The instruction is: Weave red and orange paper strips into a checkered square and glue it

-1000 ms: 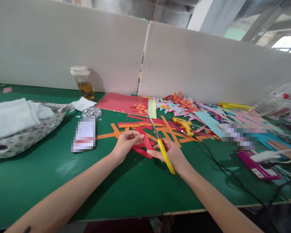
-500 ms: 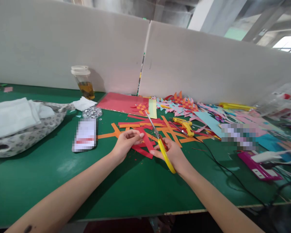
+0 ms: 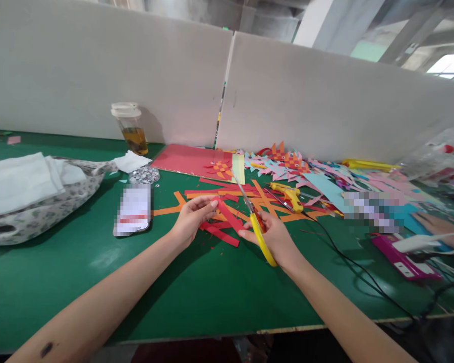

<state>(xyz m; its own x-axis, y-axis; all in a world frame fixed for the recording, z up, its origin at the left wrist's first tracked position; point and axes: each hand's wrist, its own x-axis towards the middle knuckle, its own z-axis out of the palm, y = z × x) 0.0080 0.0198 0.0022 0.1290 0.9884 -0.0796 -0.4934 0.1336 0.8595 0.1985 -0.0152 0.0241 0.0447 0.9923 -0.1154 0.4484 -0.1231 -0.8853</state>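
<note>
Between thumb and fingers, my left hand (image 3: 193,218) pinches the upper left end of a red paper strip (image 3: 229,214). The strip's lower right end is at the fingertips of my right hand (image 3: 274,234), which also holds yellow-handled scissors (image 3: 263,242), their blades pointing up and away. Several orange strips (image 3: 264,199) and red strips (image 3: 221,235) lie crossed on the green table beneath and beyond my hands. A small woven orange and red piece (image 3: 220,169) rests on a red sheet (image 3: 189,160).
A phone (image 3: 133,209) lies left of my hands, with a lidded cup (image 3: 132,131) behind it. Right of the strips are a yellow glue gun (image 3: 289,195), its black cord and a magenta power strip (image 3: 404,259). Another person's hand (image 3: 439,224) is at the far right.
My hands have drawn slightly apart, and the red strip is now stretched straighter between them. The scissors have shifted a little right with my right hand. The other person's hand shows more clearly.
</note>
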